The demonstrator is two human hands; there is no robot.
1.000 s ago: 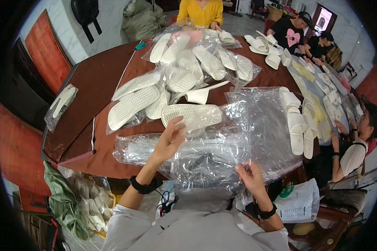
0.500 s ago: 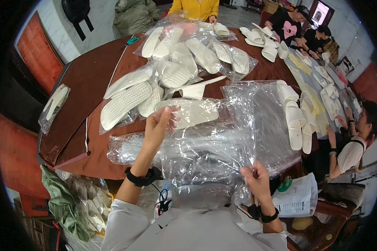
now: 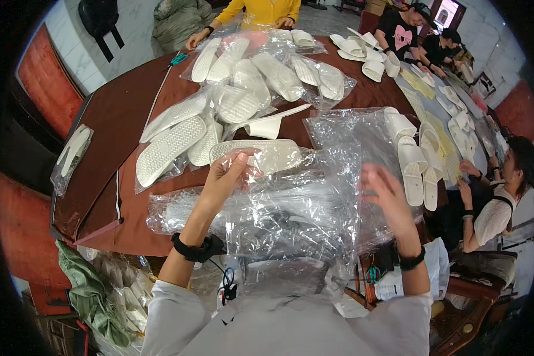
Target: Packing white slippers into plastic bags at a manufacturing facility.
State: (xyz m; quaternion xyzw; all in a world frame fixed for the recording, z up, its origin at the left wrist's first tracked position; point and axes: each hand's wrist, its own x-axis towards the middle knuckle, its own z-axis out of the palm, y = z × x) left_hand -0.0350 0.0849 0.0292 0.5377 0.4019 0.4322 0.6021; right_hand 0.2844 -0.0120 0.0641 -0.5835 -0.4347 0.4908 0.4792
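Observation:
My left hand (image 3: 226, 173) pinches the upper left edge of a large clear plastic bag (image 3: 291, 219), which hangs down toward my lap. My right hand (image 3: 387, 193) is raised beside the bag's right edge, fingers stretched out and slightly blurred; whether they touch the film I cannot tell. Just beyond my left hand lies a white slipper (image 3: 267, 155), seen partly through the film. More bagged white slippers (image 3: 171, 142) are heaped past it. Under the bag and to its left is a bundle of clear plastic (image 3: 178, 210). Flat clear bags (image 3: 338, 127) lie at the right.
Unbagged white slide slippers (image 3: 410, 166) stand at the table's right edge. One bagged pair (image 3: 74, 151) lies far left on the brown tablecloth (image 3: 110, 113). Teal scissors (image 3: 178, 59) rest at the back. Several people work around the tables. A sack (image 3: 92, 291) is on the lower left.
My right hand has let go of the bag's lower right part and risen along its right side. My left hand keeps its pinch. The person in yellow has reached a hand toward the far slippers.

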